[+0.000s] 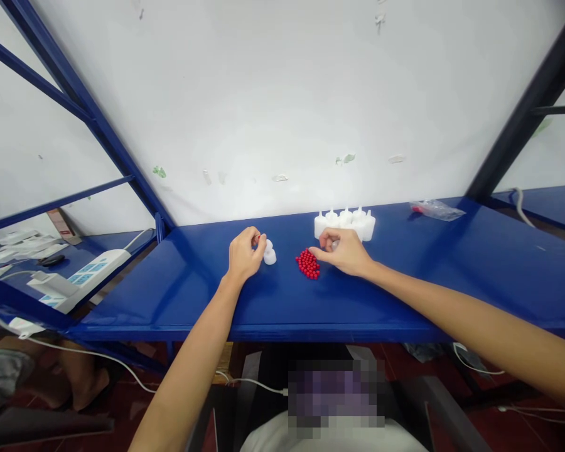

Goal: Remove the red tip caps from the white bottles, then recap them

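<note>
My left hand (245, 254) is closed, thumb and fingers pinched together; what lies between the fingertips is too small to make out. Right beside its fingertips are small rounded white plastic pieces (270, 254) on the blue table. My right hand (344, 251) is curled closed too, with a pale bit of something showing at its fingers that I cannot identify. Its thumb reaches the edge of a pile of small red beads (307, 264). Behind this hand stands a cluster of white squeeze bottles (345, 218) with pointed nozzles, partly hidden by it.
The blue table (183, 289) backs onto a white wall. A clear plastic bag (437, 209) with something red lies at the back right. To the left, a white power strip (87, 276) sits beyond a blue metal frame. A person's legs (80, 370) show at lower left.
</note>
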